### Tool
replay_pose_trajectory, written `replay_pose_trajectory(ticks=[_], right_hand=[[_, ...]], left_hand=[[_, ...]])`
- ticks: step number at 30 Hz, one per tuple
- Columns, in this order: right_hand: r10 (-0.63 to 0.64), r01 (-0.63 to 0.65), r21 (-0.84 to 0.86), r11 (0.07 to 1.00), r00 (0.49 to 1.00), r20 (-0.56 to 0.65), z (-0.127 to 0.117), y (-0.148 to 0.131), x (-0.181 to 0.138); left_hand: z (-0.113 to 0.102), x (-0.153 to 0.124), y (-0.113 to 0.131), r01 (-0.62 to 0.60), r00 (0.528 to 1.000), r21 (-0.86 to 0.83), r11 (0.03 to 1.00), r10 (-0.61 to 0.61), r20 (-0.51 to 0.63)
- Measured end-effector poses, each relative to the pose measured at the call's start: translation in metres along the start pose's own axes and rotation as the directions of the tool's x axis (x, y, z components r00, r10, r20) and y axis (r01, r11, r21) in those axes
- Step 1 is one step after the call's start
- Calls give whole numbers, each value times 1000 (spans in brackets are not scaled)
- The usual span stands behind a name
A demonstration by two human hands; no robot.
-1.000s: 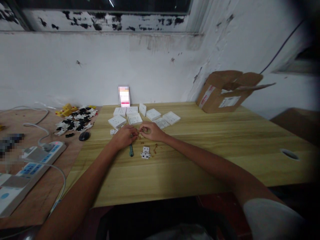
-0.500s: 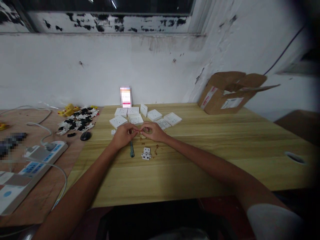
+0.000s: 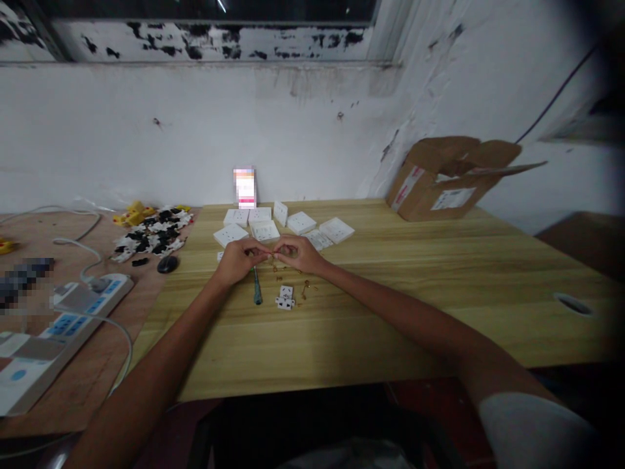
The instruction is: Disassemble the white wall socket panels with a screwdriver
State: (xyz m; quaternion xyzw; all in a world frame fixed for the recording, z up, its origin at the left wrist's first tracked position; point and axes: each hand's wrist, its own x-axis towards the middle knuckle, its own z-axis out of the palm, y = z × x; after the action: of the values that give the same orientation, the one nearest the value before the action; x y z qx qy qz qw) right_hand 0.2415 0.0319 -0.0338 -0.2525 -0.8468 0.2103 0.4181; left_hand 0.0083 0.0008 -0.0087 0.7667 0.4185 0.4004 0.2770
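Note:
My left hand and my right hand meet above the wooden table, fingers pinched together on a tiny brass-coloured part held between them. A green-handled screwdriver lies on the table just below my left hand. A small white socket insert rests near it, with small brass pieces to its right. Several white socket plates lie just beyond my hands.
An open cardboard box stands at the back right by the wall. On the left board lie a heap of black, white and yellow parts, a black mouse and power strips with cables. A cable hole is at the table's right.
The hands stay together with only slight finger movement; the view shifted a little.

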Motion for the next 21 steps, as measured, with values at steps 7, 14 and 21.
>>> replay_pose_trajectory(ticks=[7,14,21], right_hand=[[-17,17,22,1000,1000,16,-1,-2,0],[-32,31,17,999,998,47,-1,-2,0],[-35,38,-30,999,996,79,1,2,-2]], left_hand=[[-1,1,-3,-58,998,55,997,57,15],[-4,1,3,-119,991,98,988,112,73],[-2,0,6,-185,982,146,972,176,73]])
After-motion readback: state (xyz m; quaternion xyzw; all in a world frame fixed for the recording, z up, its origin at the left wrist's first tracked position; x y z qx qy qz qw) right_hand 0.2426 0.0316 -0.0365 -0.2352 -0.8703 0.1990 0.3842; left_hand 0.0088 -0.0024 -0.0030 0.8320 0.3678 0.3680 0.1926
